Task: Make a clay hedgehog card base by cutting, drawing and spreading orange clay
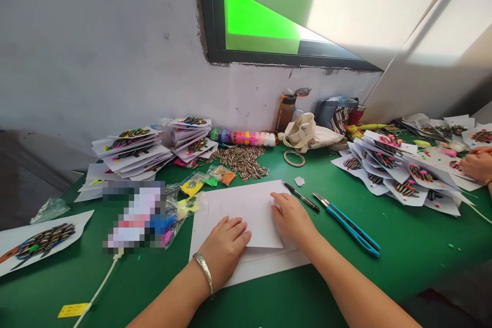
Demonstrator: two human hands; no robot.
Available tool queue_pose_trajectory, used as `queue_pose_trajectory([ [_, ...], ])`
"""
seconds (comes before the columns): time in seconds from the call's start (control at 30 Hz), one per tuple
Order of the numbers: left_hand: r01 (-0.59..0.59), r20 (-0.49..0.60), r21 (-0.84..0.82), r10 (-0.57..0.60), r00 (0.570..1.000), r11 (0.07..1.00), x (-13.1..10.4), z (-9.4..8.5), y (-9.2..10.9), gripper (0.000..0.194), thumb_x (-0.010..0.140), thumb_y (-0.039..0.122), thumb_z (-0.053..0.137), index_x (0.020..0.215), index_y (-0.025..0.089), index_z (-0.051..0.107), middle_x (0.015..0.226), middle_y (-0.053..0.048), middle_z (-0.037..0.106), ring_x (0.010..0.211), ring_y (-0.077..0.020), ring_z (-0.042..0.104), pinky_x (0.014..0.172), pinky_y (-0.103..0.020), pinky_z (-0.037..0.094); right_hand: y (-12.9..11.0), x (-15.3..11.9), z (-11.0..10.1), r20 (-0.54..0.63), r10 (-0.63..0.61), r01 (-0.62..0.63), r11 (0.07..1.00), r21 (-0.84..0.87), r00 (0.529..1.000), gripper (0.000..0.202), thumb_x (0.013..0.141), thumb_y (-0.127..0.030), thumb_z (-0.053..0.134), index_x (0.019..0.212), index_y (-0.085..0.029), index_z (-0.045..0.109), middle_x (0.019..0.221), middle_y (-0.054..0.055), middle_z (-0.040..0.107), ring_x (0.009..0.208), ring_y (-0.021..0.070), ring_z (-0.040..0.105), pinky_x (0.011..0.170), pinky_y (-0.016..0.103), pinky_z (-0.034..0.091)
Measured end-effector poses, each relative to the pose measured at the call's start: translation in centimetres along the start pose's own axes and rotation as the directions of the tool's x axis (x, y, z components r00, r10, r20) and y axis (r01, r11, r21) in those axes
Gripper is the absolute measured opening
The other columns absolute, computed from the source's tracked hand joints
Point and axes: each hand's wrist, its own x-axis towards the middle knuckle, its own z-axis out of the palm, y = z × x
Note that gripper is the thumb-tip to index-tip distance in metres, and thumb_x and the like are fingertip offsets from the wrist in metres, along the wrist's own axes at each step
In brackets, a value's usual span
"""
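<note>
White sheets of paper (246, 205) lie stacked on the green table in front of me, the top one not quite lined up with those below. My left hand (226, 246), with a silver bangle at the wrist, rests palm down on the top sheet, fingers stretched out. Along the right edge of that sheet sits my right hand (294, 220), fingers loosely bent and touching the paper; the thumb side is partly hidden. Just beyond it are a black pen (302, 197) and a blue utility knife (348, 225) with its blade out.
Sunflower seeds (244, 161) lie in a heap behind the paper. Seed-decorated paper stacks (132, 151) stand left, with more (400, 169) right. Clay packets (192, 184), a tape roll (294, 158), a bottle (285, 113) and a cloth bag (311, 136) are around. Another person's hand (478, 164) shows far right.
</note>
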Motion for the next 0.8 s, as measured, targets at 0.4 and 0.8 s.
queue_pose_trajectory([
  [0.4,0.050,-0.007,-0.027,-0.050,0.999,0.998,0.1,-0.4,0.6,0.031,0.084,0.009,0.045,0.110,0.019,0.059,0.112,-0.011,0.064,0.110,-0.0272,0.056,0.096,-0.051,0.043,-0.2,3.7,1.7,0.122,-0.007,0.014,0.998,-0.056,0.992,0.018,0.083,-0.009,0.045,0.082,-0.019,0.060,0.078,0.003,0.058,0.076,0.0158,0.051,0.065,0.025,0.031],
  [0.8,0.102,-0.011,-0.018,-0.102,0.995,0.995,0.1,-0.1,0.9,0.027,0.085,0.012,0.047,0.109,0.018,0.059,0.115,-0.010,0.064,0.111,-0.0301,0.054,0.095,-0.055,0.042,-0.3,5.7,2.9,0.103,-0.095,0.100,0.994,-0.047,0.990,0.017,0.084,-0.008,0.044,0.082,-0.018,0.058,0.079,0.004,0.058,0.076,0.0159,0.049,0.068,0.025,0.030],
])
